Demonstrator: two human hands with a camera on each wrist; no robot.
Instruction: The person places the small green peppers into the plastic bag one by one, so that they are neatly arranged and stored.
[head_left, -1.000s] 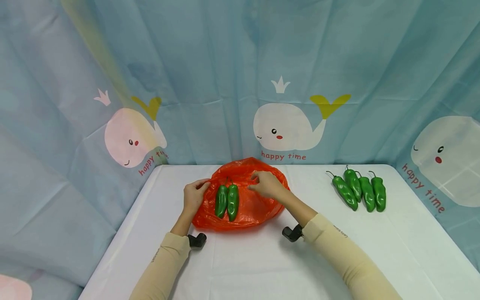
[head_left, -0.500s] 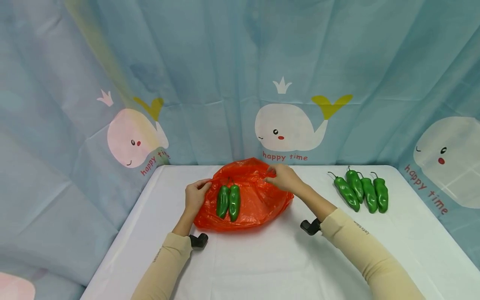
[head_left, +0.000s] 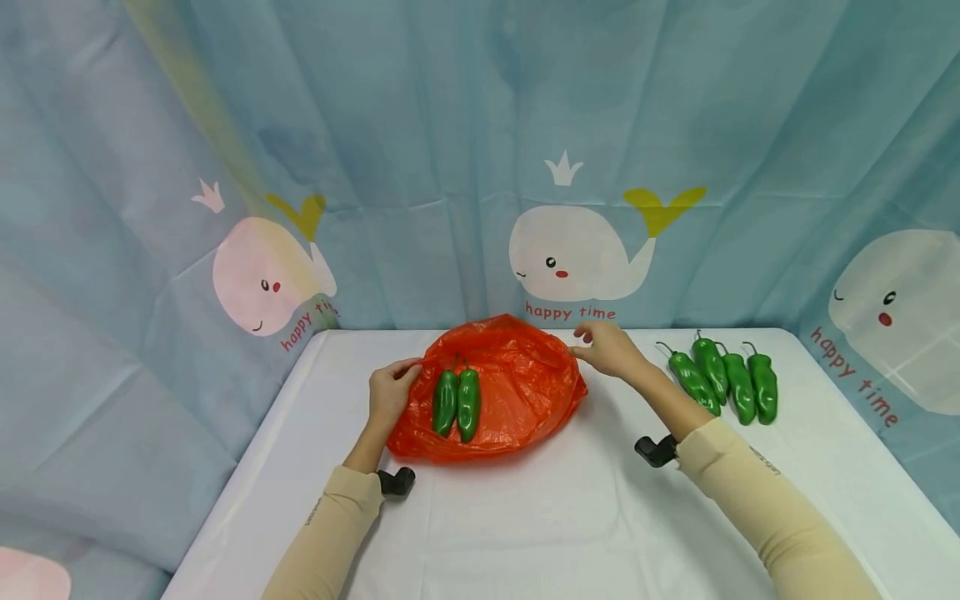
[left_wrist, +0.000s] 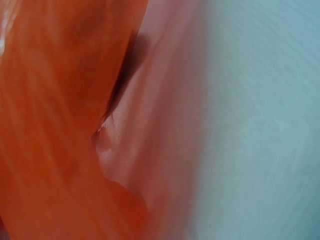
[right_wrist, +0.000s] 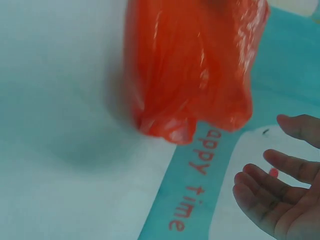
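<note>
A red plastic bag (head_left: 525, 408) lies spread open on the table. Two green peppers (head_left: 468, 407) rest side by side in its left part, stems pointing to the back. My left hand (head_left: 390, 396) pinches the bag's left rim between thumb and fingers. In the left wrist view the orange-red bag (left_wrist: 45, 125) fills the left side; the fingertips are too blurred to make out. Just beyond the bag's right edge is my right hand (head_left: 611, 348), holding nothing. The right wrist view has this hand (right_wrist: 287, 200) with fingers parted and slightly bent, apart from the bag (right_wrist: 195, 65).
Several more green peppers (head_left: 738, 387) lie grouped at the back right of the white table (head_left: 510, 533). A blue curtain (head_left: 420, 167) printed with whales hangs behind the table and along its sides.
My right hand has moved right, from over the bag's inside to outside its right edge. The bag's right side has opened out a little. My left hand stays at the left rim.
</note>
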